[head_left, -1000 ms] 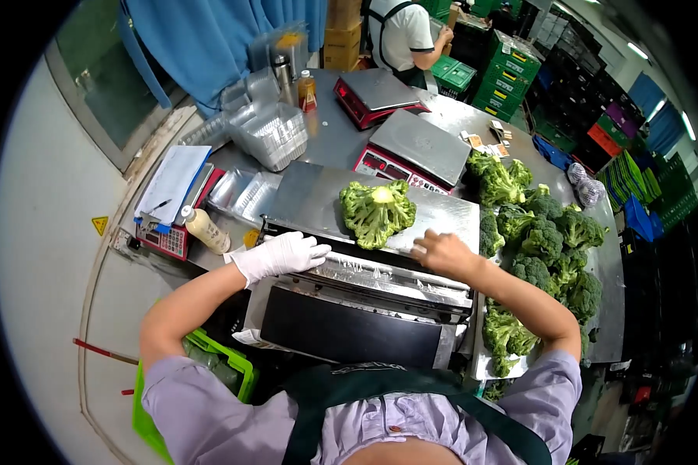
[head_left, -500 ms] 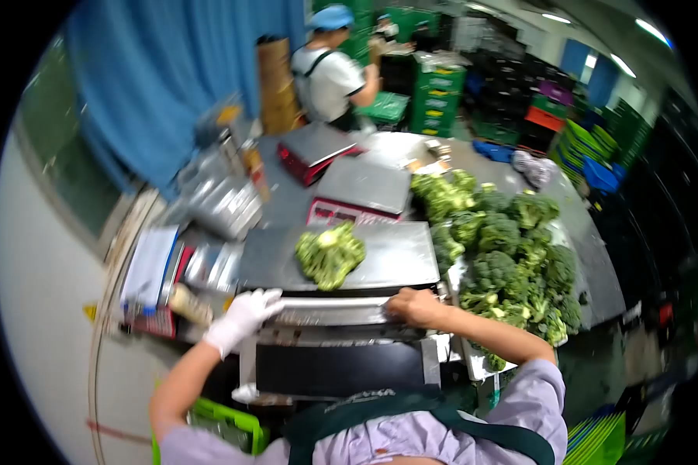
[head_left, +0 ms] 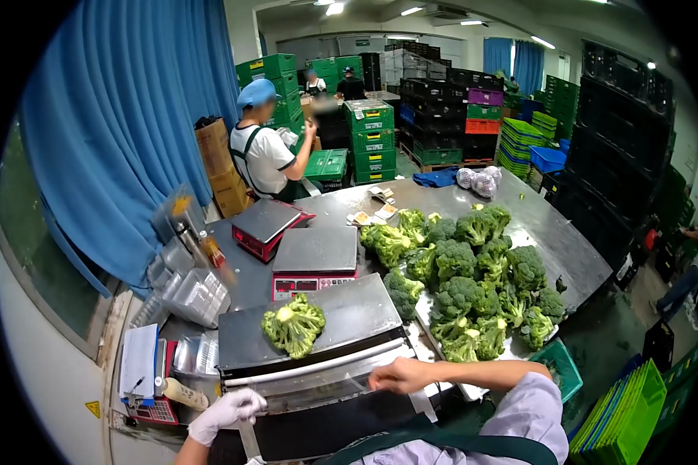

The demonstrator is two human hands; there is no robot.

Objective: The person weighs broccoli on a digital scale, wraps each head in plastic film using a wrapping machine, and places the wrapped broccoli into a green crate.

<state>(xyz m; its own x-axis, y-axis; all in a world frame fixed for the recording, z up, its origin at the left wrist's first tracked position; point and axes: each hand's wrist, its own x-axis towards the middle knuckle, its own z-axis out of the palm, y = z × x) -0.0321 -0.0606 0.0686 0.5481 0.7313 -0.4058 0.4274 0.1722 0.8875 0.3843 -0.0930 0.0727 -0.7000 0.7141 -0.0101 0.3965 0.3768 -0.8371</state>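
Note:
My left hand (head_left: 226,413), in a white glove, is closed at the left edge of a sheet of clear plastic film (head_left: 310,391). My bare right hand (head_left: 399,377) pinches the film's right side. Stretched between both hands, the film lies over the front of a wrapping machine (head_left: 326,430) with a black front surface. Just beyond the film, one broccoli head (head_left: 294,325) rests stem-up on the machine's metal plate (head_left: 357,306).
Many broccoli heads (head_left: 473,283) are piled at the right. Two red scales, a near one (head_left: 315,260) and a far one (head_left: 265,221), stand behind the plate. Plastic trays (head_left: 190,298) and a bottle (head_left: 182,394) lie left. A person (head_left: 267,147) stands by green crates (head_left: 372,139).
Both hands have come toward my body from the bar at the plate's front edge, drawing clear film out over the machine's front. My view has tilted up and turned.

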